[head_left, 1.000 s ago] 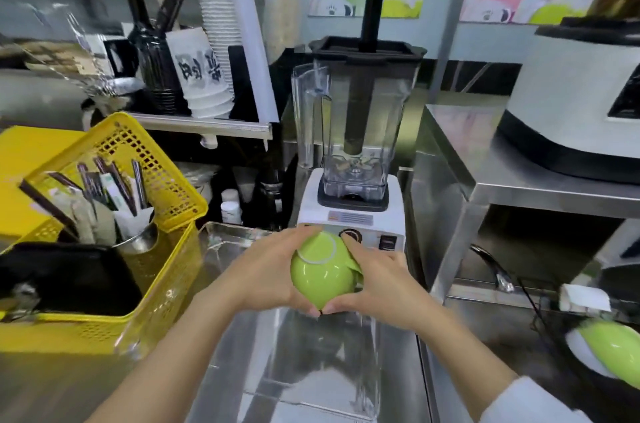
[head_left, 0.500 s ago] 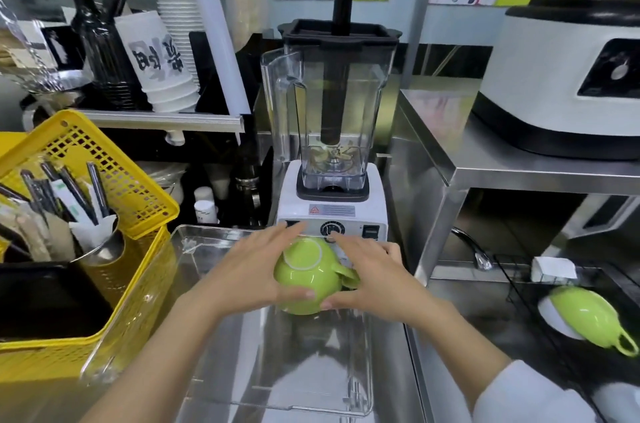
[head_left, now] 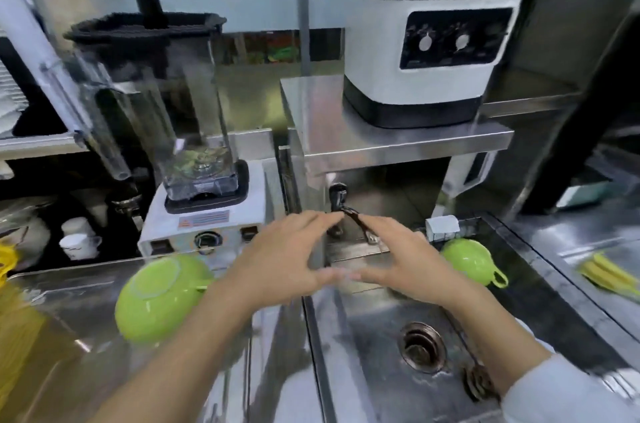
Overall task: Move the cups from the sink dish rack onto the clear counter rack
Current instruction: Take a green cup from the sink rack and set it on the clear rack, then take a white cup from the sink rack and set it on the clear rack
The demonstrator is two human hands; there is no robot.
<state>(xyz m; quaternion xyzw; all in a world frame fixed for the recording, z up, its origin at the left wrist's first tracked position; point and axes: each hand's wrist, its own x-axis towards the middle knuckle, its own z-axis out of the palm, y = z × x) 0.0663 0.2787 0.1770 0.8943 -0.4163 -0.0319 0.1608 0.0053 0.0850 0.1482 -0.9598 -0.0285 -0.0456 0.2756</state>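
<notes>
One green cup (head_left: 157,296) lies upside down in the clear counter rack (head_left: 69,287) at the lower left. A second green cup (head_left: 467,260), also upside down with its handle to the right, rests on the dark wire dish rack (head_left: 540,301) in the sink's far right part. My left hand (head_left: 287,258) and my right hand (head_left: 401,258) hover side by side over the sink's left rim, between the two cups. Both hands hold nothing, fingers spread, thumbs nearly touching.
A blender (head_left: 194,152) stands behind the clear rack. A black tap (head_left: 341,204) sits at the sink's back, just beyond my fingers. A white appliance (head_left: 429,48) rests on a steel shelf above. The sink drain (head_left: 420,346) lies below my right forearm. Yellow cloths (head_left: 609,273) lie at right.
Both hands let go of the green cup, which now rests upside down in the clear rack. The hands and my view have swung right, toward the sink.
</notes>
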